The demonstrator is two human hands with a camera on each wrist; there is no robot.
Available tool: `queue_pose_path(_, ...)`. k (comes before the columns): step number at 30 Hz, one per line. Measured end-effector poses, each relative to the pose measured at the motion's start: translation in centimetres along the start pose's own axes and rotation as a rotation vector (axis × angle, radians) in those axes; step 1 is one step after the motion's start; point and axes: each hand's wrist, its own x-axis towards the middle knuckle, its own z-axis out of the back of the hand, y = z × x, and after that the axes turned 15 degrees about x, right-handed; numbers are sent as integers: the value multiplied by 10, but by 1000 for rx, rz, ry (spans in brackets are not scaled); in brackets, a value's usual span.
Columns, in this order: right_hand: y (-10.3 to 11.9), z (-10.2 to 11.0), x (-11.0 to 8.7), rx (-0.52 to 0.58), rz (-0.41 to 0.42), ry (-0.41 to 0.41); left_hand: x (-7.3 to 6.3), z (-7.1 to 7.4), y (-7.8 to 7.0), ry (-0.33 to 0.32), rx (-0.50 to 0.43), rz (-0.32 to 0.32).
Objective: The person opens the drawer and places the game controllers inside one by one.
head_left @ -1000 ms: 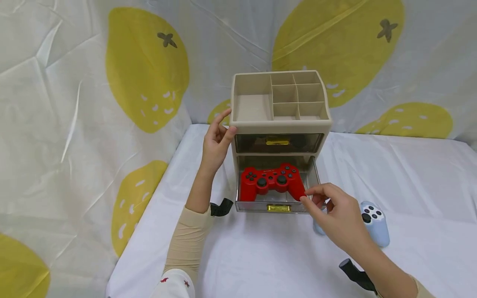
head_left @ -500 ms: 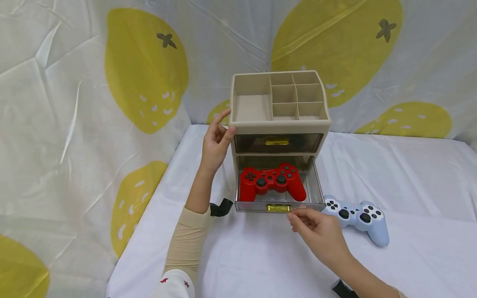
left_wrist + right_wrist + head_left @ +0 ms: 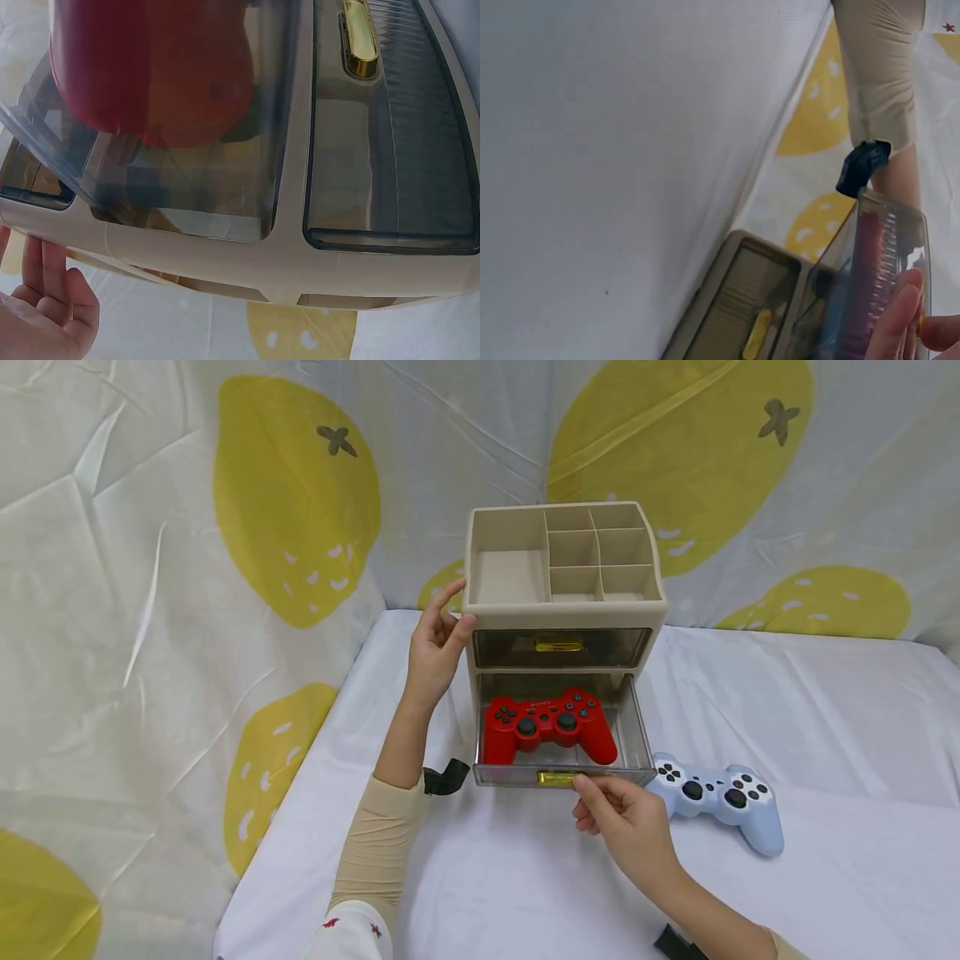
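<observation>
A beige desktop organizer (image 3: 564, 614) with smoky clear drawers stands at the back of the table. Its pulled-out drawer (image 3: 630, 735) holds a red game controller (image 3: 551, 727). My right hand (image 3: 633, 831) pinches the right end of the gold drawer handle (image 3: 555, 778); in the right wrist view its thumb (image 3: 939, 332) and a finger meet at that handle. My left hand (image 3: 435, 647) touches the organizer's upper left side, index finger and thumb extended. The left wrist view shows this hand (image 3: 52, 307) at the organizer's edge, its other fingers bent.
A light blue game controller (image 3: 723, 806) lies on the white cloth right of the drawer, partly behind my right hand. A closed drawer (image 3: 562, 649) sits above the pulled-out one, another closed drawer (image 3: 390, 150) below it. A lemon-print cloth (image 3: 450, 460) hangs behind.
My right hand has moved left from the red controller's right grip to the gold drawer handle, uncovering more of the blue controller. The left hand and the drawer have stayed in place.
</observation>
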Motion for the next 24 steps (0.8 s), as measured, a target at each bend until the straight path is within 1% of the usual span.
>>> queue_pose_path(2, 1, -1, 0, 21, -12, 0, 0, 0, -3, 0, -6, -2)
queue_pose_path(8, 1, -3, 0, 54, -34, -4, -4, 2, -28, -1, -14, -12)
queue_pose_path(10, 1, -3, 0, 54, -37, -9, -4, 2, -31, -1, -12, -13)
queue_pose_path(12, 2, -3, 0, 53, -38, -18, -3, 1, -26, 0, -14, -11)
queue_pose_path(18, 7, -4, 3, 51, -31, -33, 0, -2, -3, 1, -9, -7)
queue_pose_path(24, 9, -4, 7, 47, -9, -26, 0, -3, 1, -6, 14, -8)
